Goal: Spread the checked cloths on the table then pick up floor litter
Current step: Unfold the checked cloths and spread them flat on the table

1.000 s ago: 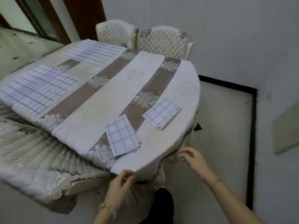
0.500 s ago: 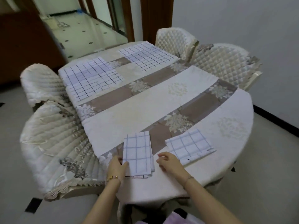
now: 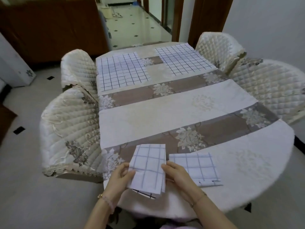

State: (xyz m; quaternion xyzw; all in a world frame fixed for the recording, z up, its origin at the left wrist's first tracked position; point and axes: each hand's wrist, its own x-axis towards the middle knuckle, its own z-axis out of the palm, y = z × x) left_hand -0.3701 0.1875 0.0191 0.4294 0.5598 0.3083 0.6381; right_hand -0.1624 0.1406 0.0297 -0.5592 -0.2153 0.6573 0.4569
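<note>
White folded checked cloth is pinched by left hand grip and right hand grip.

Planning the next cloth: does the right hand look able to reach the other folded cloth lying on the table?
Probably yes: the other folded cloth lies flat just beside the right hand, nothing between; the hand must first release the held cloth.

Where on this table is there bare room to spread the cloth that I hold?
Free: the pale middle band between the two brown flowered stripes, and the pale near-right end beside the second folded cloth. Crowded: the far end, under two spread cloths, and the near edge, where the left hand and right hand hold the folded cloth.
</note>
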